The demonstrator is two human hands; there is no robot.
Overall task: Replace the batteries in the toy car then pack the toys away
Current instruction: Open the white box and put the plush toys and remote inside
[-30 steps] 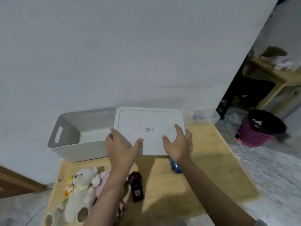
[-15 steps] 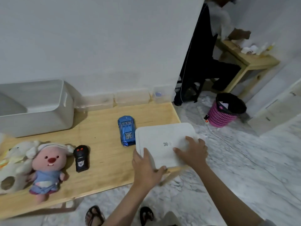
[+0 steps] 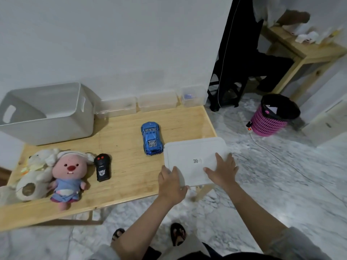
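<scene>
Both hands hold the white lid [image 3: 195,158] at the worktop's [image 3: 124,147] right front corner: left hand [image 3: 171,182] gripping its near edge, right hand [image 3: 221,170] pressing flat on top.

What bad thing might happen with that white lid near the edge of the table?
The white lid sits at the table corner, partly past the edge, so it might tip to the floor once the left hand and right hand let go. Its far corner lies right beside the blue toy car, so sliding it could bump the car.
</scene>
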